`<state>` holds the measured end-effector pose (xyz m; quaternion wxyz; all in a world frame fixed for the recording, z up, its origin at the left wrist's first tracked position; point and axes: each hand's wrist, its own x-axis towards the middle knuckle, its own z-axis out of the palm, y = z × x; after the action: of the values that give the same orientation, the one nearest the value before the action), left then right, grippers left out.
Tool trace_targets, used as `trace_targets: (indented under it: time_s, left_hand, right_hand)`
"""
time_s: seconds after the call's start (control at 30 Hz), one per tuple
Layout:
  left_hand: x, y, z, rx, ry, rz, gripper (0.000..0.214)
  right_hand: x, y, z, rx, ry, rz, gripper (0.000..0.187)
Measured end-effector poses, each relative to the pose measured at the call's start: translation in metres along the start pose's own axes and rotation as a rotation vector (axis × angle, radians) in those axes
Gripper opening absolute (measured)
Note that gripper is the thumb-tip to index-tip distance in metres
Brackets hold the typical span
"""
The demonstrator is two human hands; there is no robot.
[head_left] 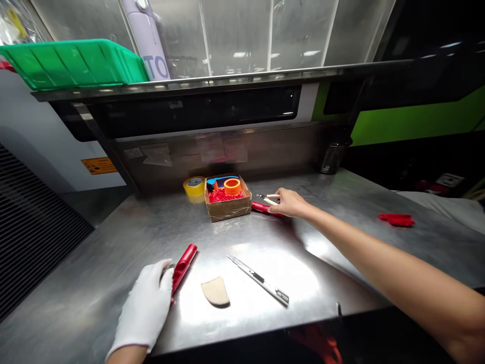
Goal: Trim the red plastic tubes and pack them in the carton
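Note:
My left hand [146, 303], in a white glove, is closed around a red plastic part [184, 263] near the front left of the metal table. The part's far end sticks out beyond the fingers. Farther back, my bare right hand [291, 203] grips the cream handles of small cutting nippers [271, 197], their dark jaws pointing left. Just beneath them a second red plastic part [260, 207] lies on the table, partly hidden by the hand. Between my hands lie a utility knife [259, 278] with its blade to the far left and a beige flat piece [215, 292] with a curved edge.
A cardboard box [229, 209] holds red bits, an orange tape roll [232, 186] and something blue. Yellow tape [194, 186] stands beside it. Red pieces [397, 220] lie at right, near a dark bottle [333, 154]. Above, a shelf bears a green bin [76, 63] and lilac bottle [147, 40].

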<state>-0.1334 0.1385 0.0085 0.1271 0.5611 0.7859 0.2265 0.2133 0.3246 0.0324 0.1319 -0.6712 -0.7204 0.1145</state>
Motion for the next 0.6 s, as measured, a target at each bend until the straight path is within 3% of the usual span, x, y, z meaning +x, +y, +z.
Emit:
trace_targets:
  time_s: [0.2,0.33,0.43,0.53,0.6]
  left_hand:
    - [-0.008,0.008,-0.006,0.124,0.206,0.029,0.056]
    - [-0.034,0.029,-0.010,-0.086,0.308,0.071,0.047]
    - [-0.060,0.052,-0.007,-0.435,0.184,0.056,0.037]
    - [-0.085,0.076,0.003,-0.937,-0.137,-0.069,0.036]
    - [-0.099,0.088,0.011,-1.237,-0.265,-0.162,0.035]
  right_hand:
    - [-0.019,0.017,0.022,0.240,0.041,0.054,0.031]
    - [-0.040,0.018,0.010,0.501,-0.031,0.031,0.030]
    - [-0.075,0.003,-0.001,0.745,-0.203,-0.077,0.031]
    - [-0.124,-0.027,-0.004,0.936,-0.374,-0.199,0.037]
    - [-0.157,-0.048,0.001,1.018,-0.463,-0.245,0.038]
